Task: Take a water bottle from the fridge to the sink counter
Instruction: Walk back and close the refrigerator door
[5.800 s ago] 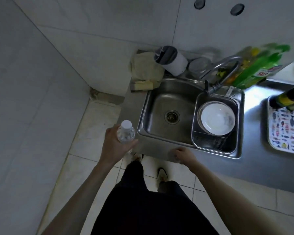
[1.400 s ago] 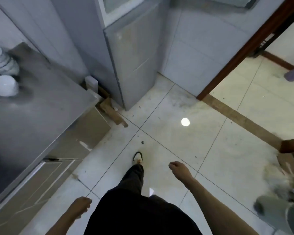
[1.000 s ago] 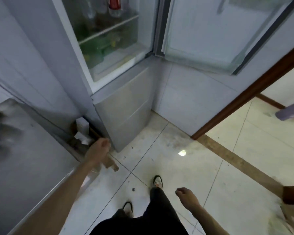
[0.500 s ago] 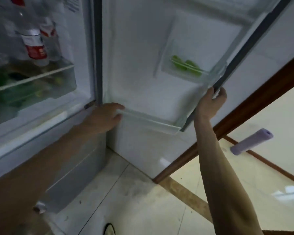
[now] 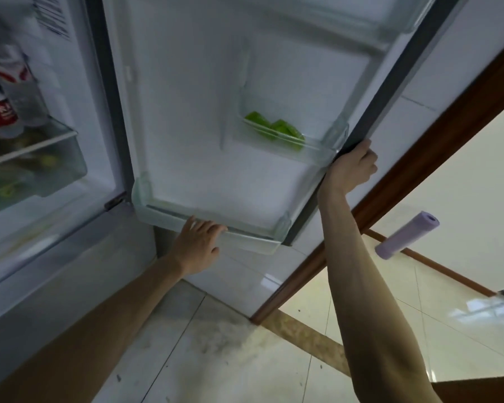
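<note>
The fridge stands open, its white door [image 5: 204, 117] swung out in front of me. My right hand [image 5: 351, 168] grips the door's dark outer edge. My left hand [image 5: 197, 245] rests with fingers spread on the clear lower door shelf [image 5: 253, 241], holding nothing. Bottles with red labels [image 5: 0, 109] stand blurred on a glass shelf inside the fridge at the far left. The sink counter is out of view.
Green items [image 5: 274, 129] lie in a small upper door bin. A brown wooden door frame [image 5: 419, 158] runs diagonally at the right. A purple roll [image 5: 406, 235] sticks out beyond it. Pale tiled floor [image 5: 230, 359] lies below.
The view has drawn nearer to the fridge door. My left hand slid right along the lower door shelf. My right hand keeps its hold on the door edge.
</note>
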`<state>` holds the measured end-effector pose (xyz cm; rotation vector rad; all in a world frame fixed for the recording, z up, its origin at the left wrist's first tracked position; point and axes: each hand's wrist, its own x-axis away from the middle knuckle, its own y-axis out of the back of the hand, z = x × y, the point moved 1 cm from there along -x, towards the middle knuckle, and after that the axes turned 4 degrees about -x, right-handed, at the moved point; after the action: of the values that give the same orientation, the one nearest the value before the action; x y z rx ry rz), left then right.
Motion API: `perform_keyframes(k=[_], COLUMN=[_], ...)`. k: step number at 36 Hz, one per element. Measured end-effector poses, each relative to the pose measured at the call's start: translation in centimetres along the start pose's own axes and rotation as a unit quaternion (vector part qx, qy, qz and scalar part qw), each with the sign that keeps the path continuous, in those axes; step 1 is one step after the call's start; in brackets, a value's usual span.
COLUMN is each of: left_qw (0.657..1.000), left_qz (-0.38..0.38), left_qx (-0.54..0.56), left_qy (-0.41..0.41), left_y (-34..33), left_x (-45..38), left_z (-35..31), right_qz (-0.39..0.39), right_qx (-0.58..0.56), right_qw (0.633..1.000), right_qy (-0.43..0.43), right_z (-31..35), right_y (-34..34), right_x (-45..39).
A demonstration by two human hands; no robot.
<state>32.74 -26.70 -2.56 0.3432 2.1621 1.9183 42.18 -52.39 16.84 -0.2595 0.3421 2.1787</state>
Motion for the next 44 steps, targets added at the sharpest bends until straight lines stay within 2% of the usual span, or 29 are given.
perform_keyframes(k=[3, 5, 7, 10, 12, 14, 17, 21, 23, 25, 26, 28, 30, 32, 34, 36, 38, 40, 44], left_qw=[0.999, 0.996, 0.991, 0.967, 0.965, 0.971, 0.987, 0.969, 0.949, 0.923, 0.899, 0.839, 0.765, 0.683, 0.62, 0.586, 0.593, 0.618, 0.656], left_qz=[-0.035, -0.076, -0.123, -0.21, -0.209, -0.193, -0.156, -0.105, -0.135, -0.228, -0.291, -0.427, -0.558, -0.629, -0.6, -0.531, -0.496, -0.478, -0.442], left_qx=[0.024, 0.045, 0.036, -0.049, -0.081, -0.093, 0.038, 0.183, 0.227, 0.23, 0.236, 0.227, 0.184, 0.2, 0.355, 0.502, 0.545, 0.546, 0.521], left_qy=[-0.003, -0.004, -0.041, -0.136, -0.139, -0.109, 0.02, 0.13, 0.171, 0.208, 0.228, 0.25, 0.264, 0.313, 0.361, 0.351, 0.325, 0.303, 0.321], left_y=[-0.5, -0.5, -0.2, 0.2, 0.2, -0.3, -0.7, 1.3, 3.2, 5.6, 7.4, 11.4, 15.2, 18.2, 21.1, 23.4, 25.3, 26.8, 28.1], left_x=[2.4, 4.4, 6.4, 9.5, 11.7, 14.3, 17.7, 22.0, 24.6, 27.7, 29.4, 33.0, 36.3, 38.9, 40.4, 40.9, 40.7, 39.7, 38.0], left_z=[1.0, 2.1, 3.3, 5.2, 6.8, 8.4, 10.8, 13.0, 14.1, 15.5, 16.2, 17.6, 19.7, 22.8, 25.6, 27.8, 29.2, 29.7, 29.4], right_qz=[-0.064, -0.041, -0.015, -0.017, -0.004, 0.03, 0.1, 0.17, 0.208, 0.248, 0.267, 0.302, 0.332, 0.335, 0.315, 0.316, 0.319, 0.306, 0.282], right_qx=[-0.087, -0.125, -0.15, -0.172, -0.194, -0.219, -0.247, -0.227, -0.221, -0.215, -0.214, -0.216, -0.222, -0.235, -0.25, -0.263, -0.258, -0.24, -0.231], right_qw=[0.994, 0.991, 0.988, 0.979, 0.969, 0.953, 0.934, 0.927, 0.914, 0.902, 0.894, 0.872, 0.84, 0.814, 0.803, 0.797, 0.797, 0.801, 0.801], right_qy=[-0.001, 0.016, 0.037, 0.108, 0.155, 0.206, 0.236, 0.247, 0.268, 0.281, 0.29, 0.319, 0.367, 0.412, 0.44, 0.443, 0.442, 0.455, 0.474], right_z=[1.3, 2.0, 2.6, 3.3, 3.6, 4.3, 5.6, 7.5, 8.5, 9.7, 10.4, 11.8, 13.4, 14.8, 16.1, 17.3, 18.5, 19.5, 21.0], right_y=[2.9, 5.3, 7.6, 10.8, 12.7, 14.1, 15.4, 16.1, 15.9, 15.3, 14.9, 13.7, 12.1, 10.0, 7.9, 6.0, 3.9, 1.7, -2.7], right_x=[2.3, 4.5, 7.3, 12.4, 16.2, 20.0, 25.7, 32.5, 35.2, 37.6, 38.7, 40.6, 42.5, 45.0, 47.8, 51.0, 53.8, 56.2, 59.5])
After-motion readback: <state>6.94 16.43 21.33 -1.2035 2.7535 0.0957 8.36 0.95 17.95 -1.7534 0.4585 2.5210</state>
